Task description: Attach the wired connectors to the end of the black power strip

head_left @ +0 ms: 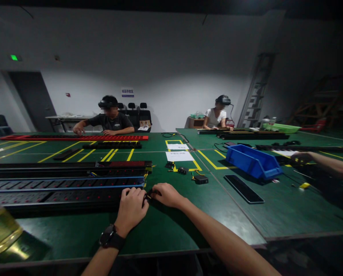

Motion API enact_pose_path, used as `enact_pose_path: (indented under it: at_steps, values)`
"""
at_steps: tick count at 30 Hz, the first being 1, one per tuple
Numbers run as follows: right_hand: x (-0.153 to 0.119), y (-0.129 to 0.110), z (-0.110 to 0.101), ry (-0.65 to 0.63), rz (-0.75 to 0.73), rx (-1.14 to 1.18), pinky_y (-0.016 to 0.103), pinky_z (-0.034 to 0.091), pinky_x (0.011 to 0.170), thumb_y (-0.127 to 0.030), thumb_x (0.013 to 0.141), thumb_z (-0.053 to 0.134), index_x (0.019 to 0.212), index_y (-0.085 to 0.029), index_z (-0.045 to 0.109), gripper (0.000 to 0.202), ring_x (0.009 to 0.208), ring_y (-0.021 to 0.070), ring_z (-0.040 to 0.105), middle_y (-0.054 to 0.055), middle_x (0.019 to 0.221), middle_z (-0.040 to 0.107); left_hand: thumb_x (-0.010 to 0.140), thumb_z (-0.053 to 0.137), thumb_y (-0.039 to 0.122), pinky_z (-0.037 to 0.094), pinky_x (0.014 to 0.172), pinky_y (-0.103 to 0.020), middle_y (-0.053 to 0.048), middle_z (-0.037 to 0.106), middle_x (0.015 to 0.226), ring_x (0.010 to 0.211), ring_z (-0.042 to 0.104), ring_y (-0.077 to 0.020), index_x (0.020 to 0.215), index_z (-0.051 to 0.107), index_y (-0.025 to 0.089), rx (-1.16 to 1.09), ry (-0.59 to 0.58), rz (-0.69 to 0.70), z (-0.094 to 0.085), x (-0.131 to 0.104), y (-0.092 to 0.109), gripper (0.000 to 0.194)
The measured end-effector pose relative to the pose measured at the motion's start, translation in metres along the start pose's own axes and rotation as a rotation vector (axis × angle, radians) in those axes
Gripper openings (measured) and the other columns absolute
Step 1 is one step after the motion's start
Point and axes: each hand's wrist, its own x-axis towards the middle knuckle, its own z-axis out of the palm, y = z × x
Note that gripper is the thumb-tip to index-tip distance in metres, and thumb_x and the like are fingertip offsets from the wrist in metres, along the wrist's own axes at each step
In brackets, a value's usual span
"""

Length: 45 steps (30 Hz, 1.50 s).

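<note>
Long black strips with rows of red dots and blue edges (74,184) lie across the left of the green table (165,230). My left hand (132,207), with a black watch (110,235) on its wrist, rests at their right end, fingers curled round the edge. Just right of it, my right hand (166,194) pinches a small dark piece (148,195) at that same end; what exactly it is cannot be made out. Yellow wires (145,179) show just behind the fingers.
A glass jar of yellow liquid (2,230) stands front left. Small black connectors (200,179), papers (179,156), a phone (244,188) and a blue bin (253,163) lie ahead and right. Another person's hand (303,158) reaches in at right; two people sit across.
</note>
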Motion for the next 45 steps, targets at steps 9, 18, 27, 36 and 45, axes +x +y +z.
enact_pose_path:
  at_steps: [9, 18, 27, 36, 45]
  values:
    - [-0.0004, -0.0006, -0.0009, -0.002, -0.007, 0.003, 0.024, 0.032, 0.066, -0.025, 0.094, 0.068, 0.093, -0.020, 0.071, 0.006, 0.075, 0.0137, 0.058, 0.001, 0.084, 0.069, 0.091, 0.053, 0.020, 0.038, 0.092, -0.047, -0.006, 0.073, 0.091, 0.093, 0.063, -0.0263, 0.094, 0.069, 0.021, -0.013, 0.010, 0.005, -0.0011, -0.0004, -0.0001, 0.017]
    - [0.0000, -0.0032, -0.0030, -0.020, 0.009, 0.003, 0.024, 0.031, 0.067, -0.025, 0.094, 0.068, 0.093, -0.020, 0.072, 0.007, 0.076, 0.0138, 0.058, 0.001, 0.085, 0.070, 0.092, 0.054, 0.020, 0.038, 0.091, -0.047, -0.006, 0.072, 0.091, 0.094, 0.063, -0.0269, 0.094, 0.069, 0.021, -0.008, -0.006, -0.001, -0.0025, 0.0007, 0.0011, 0.016]
    - [0.0000, -0.0005, -0.0008, -0.017, 0.005, 0.009, 0.024, 0.033, 0.068, -0.025, 0.094, 0.068, 0.097, -0.020, 0.073, 0.007, 0.079, 0.0146, 0.061, 0.002, 0.088, 0.071, 0.093, 0.053, 0.021, 0.038, 0.093, -0.047, -0.006, 0.073, 0.093, 0.095, 0.063, -0.0266, 0.095, 0.069, 0.022, 0.001, -0.018, -0.003, -0.0015, 0.0003, 0.0006, 0.016]
    - [-0.0001, 0.0002, 0.0000, -0.011, 0.002, 0.005, 0.024, 0.033, 0.068, -0.024, 0.094, 0.068, 0.096, -0.020, 0.073, 0.006, 0.079, 0.0146, 0.061, 0.002, 0.088, 0.071, 0.092, 0.054, 0.021, 0.038, 0.092, -0.047, -0.006, 0.073, 0.091, 0.094, 0.062, -0.0266, 0.093, 0.069, 0.022, -0.008, -0.004, -0.001, -0.0010, -0.0011, 0.0008, 0.015]
    - [0.0001, -0.0021, -0.0018, -0.007, 0.003, 0.020, 0.024, 0.032, 0.066, -0.023, 0.093, 0.069, 0.094, -0.020, 0.072, 0.004, 0.078, 0.0142, 0.060, 0.001, 0.087, 0.071, 0.091, 0.054, 0.020, 0.038, 0.091, -0.048, -0.006, 0.072, 0.091, 0.094, 0.063, -0.0273, 0.093, 0.069, 0.021, -0.013, -0.001, -0.001, -0.0011, -0.0005, 0.0001, 0.016]
